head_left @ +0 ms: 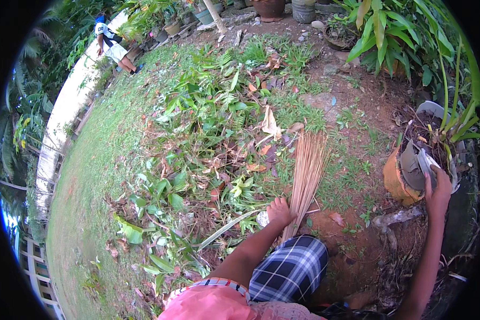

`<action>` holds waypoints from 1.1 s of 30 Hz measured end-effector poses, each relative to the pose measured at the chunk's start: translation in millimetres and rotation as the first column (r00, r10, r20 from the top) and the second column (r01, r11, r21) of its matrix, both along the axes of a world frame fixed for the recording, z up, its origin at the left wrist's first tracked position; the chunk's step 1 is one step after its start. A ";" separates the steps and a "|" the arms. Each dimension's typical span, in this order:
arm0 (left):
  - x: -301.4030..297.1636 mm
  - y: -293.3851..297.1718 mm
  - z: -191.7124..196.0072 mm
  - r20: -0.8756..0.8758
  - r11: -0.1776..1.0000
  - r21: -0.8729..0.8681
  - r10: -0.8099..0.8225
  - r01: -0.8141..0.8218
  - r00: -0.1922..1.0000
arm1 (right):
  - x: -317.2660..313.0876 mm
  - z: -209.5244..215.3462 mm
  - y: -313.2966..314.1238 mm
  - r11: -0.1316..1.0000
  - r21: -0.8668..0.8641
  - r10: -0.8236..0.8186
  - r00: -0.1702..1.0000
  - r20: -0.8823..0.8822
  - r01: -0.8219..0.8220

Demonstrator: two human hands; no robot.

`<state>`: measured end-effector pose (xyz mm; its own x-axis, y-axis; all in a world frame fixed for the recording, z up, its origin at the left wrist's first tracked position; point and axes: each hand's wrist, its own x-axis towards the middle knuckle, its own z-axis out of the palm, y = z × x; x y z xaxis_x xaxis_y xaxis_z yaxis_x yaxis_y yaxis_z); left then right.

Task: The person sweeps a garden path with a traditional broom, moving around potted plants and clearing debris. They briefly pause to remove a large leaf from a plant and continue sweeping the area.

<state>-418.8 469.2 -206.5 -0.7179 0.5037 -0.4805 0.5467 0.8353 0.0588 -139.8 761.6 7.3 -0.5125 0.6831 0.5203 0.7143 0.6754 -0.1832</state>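
My left hand (280,212) is closed at the narrow end of a stick broom (308,168), whose thin tan bristles fan out away from me. Against the outer side of that hand sits a small whitish thing (262,218) I cannot make out. Over on the right, my right hand (438,189) grips the edge of a thin grey-white curved piece (425,161), perhaps plastic. This piece rests against a tilted, broken orange-brown pot (401,178). My palm hides part of its edge.
A broad heap of cut leaves and stems (197,144) covers the grass left of the broom. A tree root (397,217) crosses the bare soil near the broken pot. Potted plants (269,9) line the far edge. Another person (114,45) stands at the far left.
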 end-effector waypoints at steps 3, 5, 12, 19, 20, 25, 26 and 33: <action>2.7 7.0 -3.7 0.014 0.998 -0.042 -0.047 0.048 0.999 | 15.0 -10.6 -10.4 0.998 0.016 0.065 0.994 -0.091 -0.064; 6.3 12.8 -5.9 0.087 0.987 -0.131 -0.085 0.096 0.993 | 21.1 -13.3 -15.4 0.996 0.023 0.087 0.991 -0.100 -0.085; 41.3 9.6 -29.3 0.189 0.975 0.107 0.172 -0.195 0.967 | 28.7 -34.6 -25.5 0.994 -0.002 0.107 0.994 0.016 -0.107; 58.2 10.5 -43.5 0.006 0.905 0.395 0.165 -0.154 0.986 | 30.2 -38.7 -32.7 0.999 0.033 0.032 0.978 -0.205 -0.025; 62.8 12.3 -33.7 -0.074 0.873 0.467 0.193 -0.137 0.978 | 20.1 -34.3 -44.0 0.981 0.158 0.159 0.923 -0.349 -0.109; 69.8 50.0 63.0 0.186 0.449 0.856 0.198 -0.258 0.962 | -35.3 -31.9 -148.9 0.642 -0.464 0.502 0.792 -0.346 -0.610; 75.3 62.7 84.1 0.205 0.257 0.935 0.169 -0.244 0.964 | -38.3 -34.0 -159.1 0.699 -0.480 0.411 0.847 -0.336 -0.530; 139.5 40.8 217.4 0.803 0.105 0.502 0.313 -0.859 0.507 | 21.2 15.1 -191.5 0.255 -0.967 0.359 0.931 0.065 -0.031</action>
<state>-279.3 510.0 10.9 -0.8315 0.2820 -0.4786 -0.4356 0.2036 0.8768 -118.6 570.0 22.4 -0.6872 0.4574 -0.5643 0.7109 0.2637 -0.6520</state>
